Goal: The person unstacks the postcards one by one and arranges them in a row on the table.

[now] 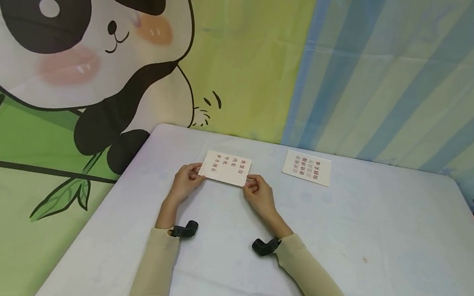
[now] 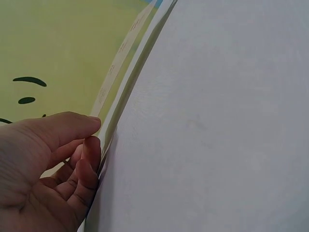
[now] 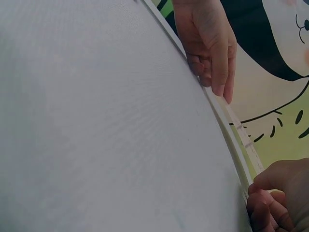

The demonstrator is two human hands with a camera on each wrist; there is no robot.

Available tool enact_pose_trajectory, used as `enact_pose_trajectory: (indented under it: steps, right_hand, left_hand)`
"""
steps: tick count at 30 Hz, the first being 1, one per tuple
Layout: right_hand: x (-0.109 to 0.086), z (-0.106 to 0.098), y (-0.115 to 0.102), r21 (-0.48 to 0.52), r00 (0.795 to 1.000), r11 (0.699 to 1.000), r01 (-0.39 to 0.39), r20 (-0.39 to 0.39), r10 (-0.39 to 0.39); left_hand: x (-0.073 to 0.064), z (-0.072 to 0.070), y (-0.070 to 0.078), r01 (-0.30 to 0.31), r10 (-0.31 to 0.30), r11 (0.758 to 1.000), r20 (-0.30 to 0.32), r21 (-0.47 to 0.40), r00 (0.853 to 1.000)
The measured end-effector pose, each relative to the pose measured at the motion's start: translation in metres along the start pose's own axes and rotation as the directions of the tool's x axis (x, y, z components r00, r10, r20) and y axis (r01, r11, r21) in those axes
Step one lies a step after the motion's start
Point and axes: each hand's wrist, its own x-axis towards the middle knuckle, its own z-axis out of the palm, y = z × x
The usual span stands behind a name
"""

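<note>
Between both hands is a white card (image 1: 225,168) printed with columns of dark red characters. My left hand (image 1: 184,181) pinches its near left corner, thumb on the front and the other fingers curled behind. At the near right corner, my right hand (image 1: 260,195) pinches the card the same way. The left wrist view shows the card (image 2: 112,72) almost edge-on, held by the thumb and fingertips of the left hand (image 2: 58,159). In the right wrist view the card (image 3: 244,137) spans from the left hand (image 3: 207,46) to the right hand (image 3: 280,193).
A second white card or small stack (image 1: 306,168) with red and grey characters lies to the right, near the back edge of the white table (image 1: 338,253). Behind the table hangs a printed backdrop (image 1: 245,63) with a panda. Black wrist cameras sit on both wrists.
</note>
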Motion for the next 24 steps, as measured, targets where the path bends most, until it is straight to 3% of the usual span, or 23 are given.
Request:
enact_pose_trajectory:
  steps: [12,24]
  right_hand:
    - [0.0013,0.0065,-0.0025,-0.104,1.0,0.995,-0.003,-0.002,0.003]
    - [0.0066,0.0078,-0.0058,-0.165,1.0,0.986,-0.012,0.007,0.013]
  left_hand:
    - [0.0005,-0.0038,-0.0068,0.023,-0.023,0.999,-0.008,0.027,1.0]
    - [-0.0014,-0.0049,-0.0041,0.036,-0.036,0.997,-0.004,0.061,0.999]
